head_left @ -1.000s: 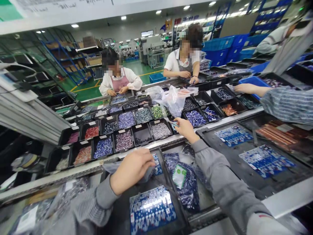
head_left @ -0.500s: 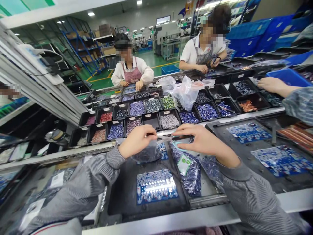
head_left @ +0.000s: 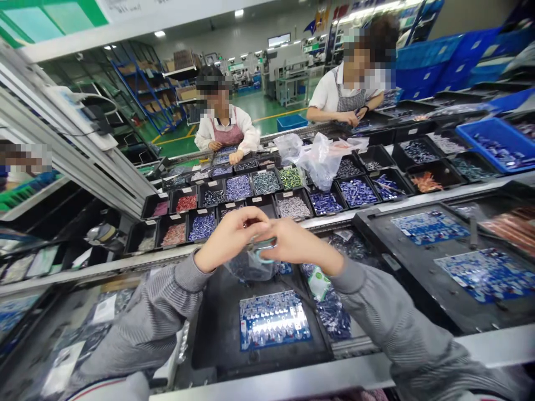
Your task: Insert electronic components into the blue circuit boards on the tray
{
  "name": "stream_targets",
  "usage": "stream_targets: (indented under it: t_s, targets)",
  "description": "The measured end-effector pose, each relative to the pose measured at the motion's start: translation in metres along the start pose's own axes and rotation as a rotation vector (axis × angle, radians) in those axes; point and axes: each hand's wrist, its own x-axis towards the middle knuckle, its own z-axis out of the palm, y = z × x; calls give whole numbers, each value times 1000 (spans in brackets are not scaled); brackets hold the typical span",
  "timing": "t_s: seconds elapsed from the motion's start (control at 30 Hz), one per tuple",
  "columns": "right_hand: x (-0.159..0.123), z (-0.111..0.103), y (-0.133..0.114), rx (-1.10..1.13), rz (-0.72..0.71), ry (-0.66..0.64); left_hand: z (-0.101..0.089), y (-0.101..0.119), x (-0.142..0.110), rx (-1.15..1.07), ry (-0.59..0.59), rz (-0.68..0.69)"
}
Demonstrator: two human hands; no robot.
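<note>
- Where fingers sit close: left hand (head_left: 228,236), pinching the clear bag (head_left: 251,269) above the tray (head_left: 217,342), seemingly to steady it.
- Right hand (head_left: 292,243): fingers curled around what seem turquoise-handled scissors (head_left: 264,257).
- Circuit board (head_left: 273,322): flat on the tray, within reach.

Bright, cool light, w/ ceiling lamps (head_left: 239,13) far beyond the hands (head_left: 292,240); hard white glare on PCB (head_left: 275,321) just nearside of them. Hands a bit blurred, bkgd soft. Wide-angle stretch at L/R edges; copper-colored strips (head_left: 510,225) far R of hands smeared.
</note>
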Motion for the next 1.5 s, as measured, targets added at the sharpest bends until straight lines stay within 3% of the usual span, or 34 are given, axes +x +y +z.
stream_targets:
  t_s: [0.07,0.13,0.23,0.3,0.33,0.4,0.5,0.67,0.73,0.83,0.93,1.0,1.1,1.17,1.27,1.4,1.5]
  targets:
    - [2,9,8,69,1,34,-17,1,-7,-17,36,-19]
    - [-15,10,29,112,89,53,-33,-5,-18,124,44,-47]
    - [-68,10,79,-77,539,160,-44,-28,-37,560,-47,-55]
    - [-106,19,110,-438,876,4,-38,-47,-46,799,-205,-88]
    - [-122,27,120,-494,927,-45,-34,-55,-47,876,-288,-117]
    - [-144,44,130,-545,950,-106,-24,-67,-47,965,-386,-144]
    - [-153,61,127,-588,924,-141,-15,-68,-40,977,-376,-103]
    - [-142,53,114,-584,801,-90,-15,-28,-15,809,-271,-76]
    - [-133,49,103,-375,641,69,-16,-3,2,628,-244,-99]
    - [-113,54,79,177,318,329,-21,32,33,222,-201,-133]
    - [-85,66,60,508,339,415,-26,50,61,-46,-227,-70]
    - [-66,71,59,750,410,511,-27,48,76,-61,-258,-4]
    - [-47,68,77,993,442,713,-27,20,93,117,-154,43]
    - [-41,61,93,927,473,787,-26,-12,102,289,-63,30]
    - [-38,48,113,627,560,731,-23,-69,114,373,39,-60]
    - [-24,29,116,146,643,623,-16,-134,123,116,110,-165]
    - [-5,13,110,-43,603,526,-8,-166,124,-30,129,-202]
